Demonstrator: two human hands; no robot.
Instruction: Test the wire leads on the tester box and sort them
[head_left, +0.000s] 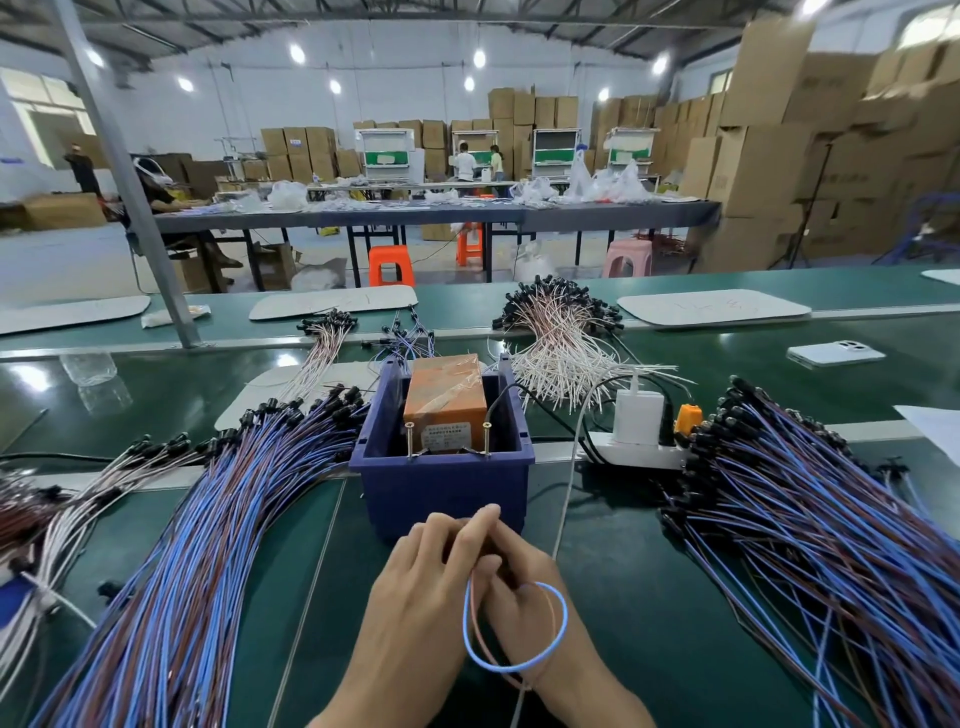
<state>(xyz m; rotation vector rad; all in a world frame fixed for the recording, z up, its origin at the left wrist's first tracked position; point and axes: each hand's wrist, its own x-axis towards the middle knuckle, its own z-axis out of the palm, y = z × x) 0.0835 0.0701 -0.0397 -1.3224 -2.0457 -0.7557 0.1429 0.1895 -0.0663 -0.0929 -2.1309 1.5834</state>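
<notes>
One wire lead (519, 666), blue and brown, looped over the desk (649, 597) at six o'clock from the blue bin (441, 486). The left hand (421, 597) pinched it at the thumb. The right hand (527, 603) lay partly beneath the left, its grip not determinable. One orange tester box (447, 402) sat in the bin behind two upright screws (409, 440). Two large lead piles flanked the bin, at nine o'clock (218, 519) and three o'clock (831, 519).

cam=head, sole view | post=above the tester box (445, 402), on its near side | aim=forward and down over it, toward the stacked cartons (524, 111) far beyond | range=close, wide-angle, box mid-frame
</notes>
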